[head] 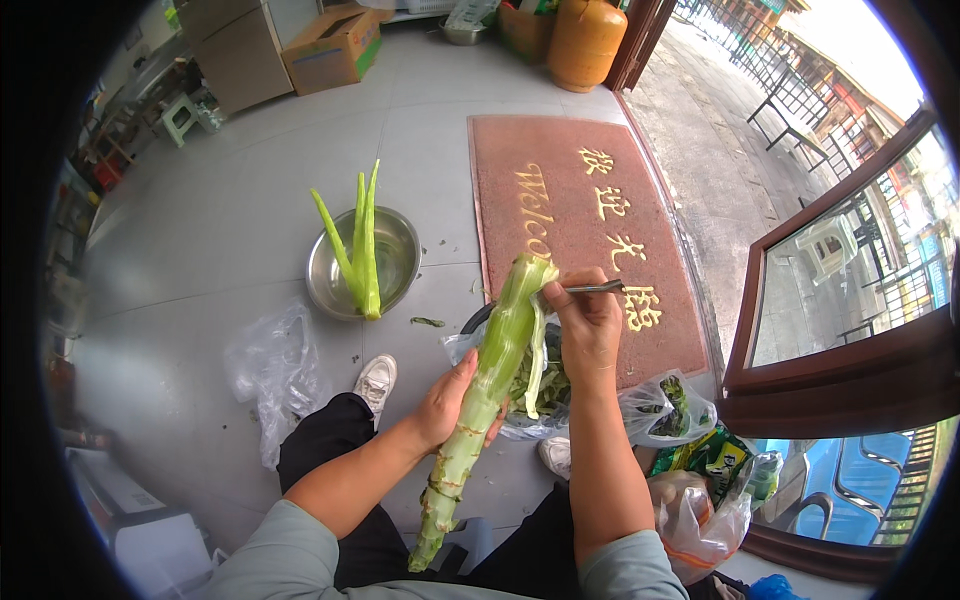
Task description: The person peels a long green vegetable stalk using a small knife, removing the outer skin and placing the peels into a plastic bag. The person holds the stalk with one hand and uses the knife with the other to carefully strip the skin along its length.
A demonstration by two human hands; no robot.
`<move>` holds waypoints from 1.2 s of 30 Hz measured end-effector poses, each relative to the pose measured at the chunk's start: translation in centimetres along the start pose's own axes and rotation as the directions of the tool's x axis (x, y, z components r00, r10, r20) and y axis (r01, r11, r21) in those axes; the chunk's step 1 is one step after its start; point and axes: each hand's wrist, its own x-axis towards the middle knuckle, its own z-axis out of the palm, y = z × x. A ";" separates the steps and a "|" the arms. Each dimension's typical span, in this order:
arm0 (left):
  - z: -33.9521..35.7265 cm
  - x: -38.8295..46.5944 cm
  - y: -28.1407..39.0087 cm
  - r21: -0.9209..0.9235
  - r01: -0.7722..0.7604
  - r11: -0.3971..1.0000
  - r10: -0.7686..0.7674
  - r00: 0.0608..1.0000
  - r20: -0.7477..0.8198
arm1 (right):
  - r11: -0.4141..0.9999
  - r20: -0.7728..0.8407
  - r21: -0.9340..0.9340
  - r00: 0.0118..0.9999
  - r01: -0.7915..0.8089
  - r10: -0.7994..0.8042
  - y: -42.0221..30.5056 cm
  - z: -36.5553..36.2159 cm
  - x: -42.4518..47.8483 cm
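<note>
My left hand [450, 401] is closed around the middle of a long, thick green stem vegetable [499, 360], which looks like celtuce and slants from lower left to upper right. At its upper end my right hand [589, 322] holds a tool with a thin metal handle [596, 287]; its working end is hidden by the fingers and stem. A pale strip of peel [537, 367] hangs beside the stem. Below it, a bag-lined container holds green peelings [553, 379]. Left of the hands, peeled green stems [367, 262] stand in a steel bowl [319, 289].
A crumpled plastic bag [281, 375] lies on the floor at left. A red doormat [555, 195] lies ahead by the open doorway. Plastic bags [701, 510] sit at lower right beside the glass door [847, 277]. An orange gas cylinder [587, 41] and a cardboard box [330, 56] stand farther back.
</note>
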 end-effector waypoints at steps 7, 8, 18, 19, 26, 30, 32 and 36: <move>-0.5 -0.1 -0.1 -0.002 -0.033 0.999 0.033 0.999 0.023 | 0.999 -0.056 -0.042 0.998 -0.021 0.019 1.1 0.0 0.1; -0.4 -0.1 -0.4 -0.015 -0.008 1.000 0.008 1.000 0.019 | 1.000 -0.150 -0.009 0.989 0.016 -0.017 1.3 -1.1 1.1; -1.7 -0.5 -0.2 -0.155 -0.031 0.987 0.056 0.985 0.161 | 0.996 -0.306 -0.082 0.952 -0.025 -0.001 -0.4 -4.5 1.2; -1.6 -0.3 0.2 -0.150 -0.084 0.985 0.110 0.979 0.172 | 0.996 -0.307 -0.059 0.951 -0.061 0.040 0.2 -4.7 0.5; -1.0 0.4 2.1 -0.169 -0.153 0.974 0.169 0.982 0.085 | 0.845 0.131 0.359 0.918 -0.396 0.374 0.2 0.4 -5.9; -0.9 1.1 2.3 -0.108 0.052 0.993 -0.054 0.999 -0.011 | 0.865 0.121 0.237 0.897 -0.442 0.425 -0.1 1.6 -6.6; -0.8 1.0 2.0 -0.022 0.080 0.997 -0.079 0.997 0.011 | 0.858 0.146 0.250 0.894 -0.448 0.424 -0.3 1.1 -6.5; -0.7 0.7 1.3 0.033 -0.012 0.999 0.013 1.000 -0.027 | 0.975 0.098 -0.166 0.981 -0.147 0.165 -1.1 0.4 -6.5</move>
